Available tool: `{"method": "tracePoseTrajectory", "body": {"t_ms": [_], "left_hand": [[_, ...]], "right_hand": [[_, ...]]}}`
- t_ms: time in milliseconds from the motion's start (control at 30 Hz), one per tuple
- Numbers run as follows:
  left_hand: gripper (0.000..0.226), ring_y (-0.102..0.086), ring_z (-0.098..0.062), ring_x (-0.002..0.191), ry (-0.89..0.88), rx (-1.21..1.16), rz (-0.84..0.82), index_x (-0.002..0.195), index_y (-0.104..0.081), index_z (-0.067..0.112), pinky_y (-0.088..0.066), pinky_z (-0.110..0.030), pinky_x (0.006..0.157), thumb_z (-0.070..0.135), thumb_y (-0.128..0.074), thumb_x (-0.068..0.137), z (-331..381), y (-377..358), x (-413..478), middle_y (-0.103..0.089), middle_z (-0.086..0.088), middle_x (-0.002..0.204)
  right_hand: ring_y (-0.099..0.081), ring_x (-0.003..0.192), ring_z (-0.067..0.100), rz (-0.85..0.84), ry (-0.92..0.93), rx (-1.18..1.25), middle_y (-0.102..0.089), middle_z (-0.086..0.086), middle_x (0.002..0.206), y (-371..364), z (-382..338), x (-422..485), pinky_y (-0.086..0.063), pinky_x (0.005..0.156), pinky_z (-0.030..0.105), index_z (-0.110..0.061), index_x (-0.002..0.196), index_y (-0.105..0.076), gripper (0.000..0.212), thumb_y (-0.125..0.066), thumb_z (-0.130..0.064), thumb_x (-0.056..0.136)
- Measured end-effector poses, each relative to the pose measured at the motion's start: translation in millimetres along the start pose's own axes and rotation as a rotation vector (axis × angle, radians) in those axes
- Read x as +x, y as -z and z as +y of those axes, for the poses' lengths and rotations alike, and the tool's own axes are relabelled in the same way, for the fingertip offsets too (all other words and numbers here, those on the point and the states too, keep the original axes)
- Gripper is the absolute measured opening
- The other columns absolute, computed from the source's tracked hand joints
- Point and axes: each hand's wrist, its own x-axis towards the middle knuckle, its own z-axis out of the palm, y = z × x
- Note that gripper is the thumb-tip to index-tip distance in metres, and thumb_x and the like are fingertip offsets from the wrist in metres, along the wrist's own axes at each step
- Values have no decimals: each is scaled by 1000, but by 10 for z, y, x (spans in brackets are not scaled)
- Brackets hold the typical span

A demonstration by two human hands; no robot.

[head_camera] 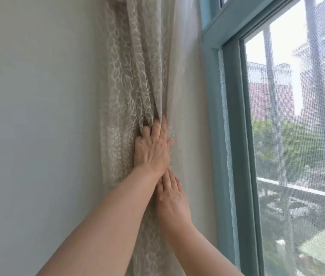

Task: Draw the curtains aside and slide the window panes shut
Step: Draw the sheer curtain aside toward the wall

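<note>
Pale grey-white wall (28, 116) fills 9 o'clock, and a teal-framed window with mesh screen (231, 136) stands at 3 o'clock. Between them the beige lace-patterned sheer curtain (129, 66) hangs bunched. The left hand (151, 150) grips its folds with curled fingers. The right hand (171, 198), just at its 6 o'clock, presses flat, fingers straight, on the fabric.

No writing, label or number can be read — none.

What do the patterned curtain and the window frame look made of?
The patterned curtain looks like thin, semi-sheer beige fabric, matte, with a pale woven leaf-like pattern, hanging in soft folds. The window frame has a smooth teal painted or coated finish; wood, metal or plastic underneath, cannot tell.
</note>
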Motion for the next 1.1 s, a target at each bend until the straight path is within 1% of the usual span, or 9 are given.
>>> {"method": "tracePoseTrajectory", "body": {"t_ms": [167,333,467,600,700,800,867,1000,1100], "left_hand": [[68,-43,-22,97,17,-22,22,145,7,5,-43,-30,68,45,-21,97,-40,-335,112,-28,-7,139],[68,-44,-22,98,-5,-75,37,146,4,5,-43,-31,70,44,-24,98,-22,-353,137,-31,-7,138],[66,-46,-25,98,-28,-146,79,147,-6,7,-42,-35,75,44,-28,96,-2,-228,110,-36,-8,138],[65,-49,-26,94,-64,-169,143,147,-17,10,-39,-37,77,46,-30,95,-38,-96,31,-46,-9,132],[65,-49,-27,94,-65,-202,173,147,-22,12,-38,-38,77,48,-30,93,-57,16,-44,-48,-10,130],[66,-45,-38,112,-69,-272,236,145,-27,17,-36,-48,91,52,-37,91,-78,182,-71,-40,-15,140],[70,-29,-47,128,-78,-291,251,147,-22,22,-21,-59,103,58,-38,89,-85,321,-38,-27,-17,149],[78,-6,-52,135,-95,-233,251,148,-12,28,-2,-69,104,69,-30,84,-82,568,96,-9,-13,155],[80,-7,-50,135,-39,-198,189,147,-3,32,-1,-70,102,69,-29,81,-66,614,177,-3,-9,155]], "right_hand": [[12,142,34,-50,-13,-98,13,22,154,-183,37,284,9,115,40,0,144,10,61,-24,-20,97],[10,142,30,-46,-38,-112,13,19,154,-179,58,280,7,115,38,-2,145,9,59,-22,-18,97],[7,143,28,48,-45,-11,8,18,156,-112,46,123,7,114,37,-5,146,6,61,-23,-12,93],[16,142,25,103,-76,69,13,15,156,-95,-6,-76,11,113,36,-9,146,11,69,-26,-3,88],[20,141,22,163,-108,156,17,12,155,-96,-57,-201,7,116,39,-15,145,16,79,-33,-4,84],[22,140,28,264,-170,270,17,8,156,-15,-105,-297,6,115,43,-32,139,29,91,-42,-17,84],[20,140,33,309,-232,272,12,7,157,86,-97,-329,7,112,48,-38,136,32,103,-53,-26,78],[9,141,35,341,-290,335,8,10,156,271,-62,-381,-7,112,54,-44,138,25,109,-62,-38,74],[-18,139,37,330,-226,380,9,9,157,313,-65,-408,-36,99,45,-47,136,27,106,-57,-20,77]]}}
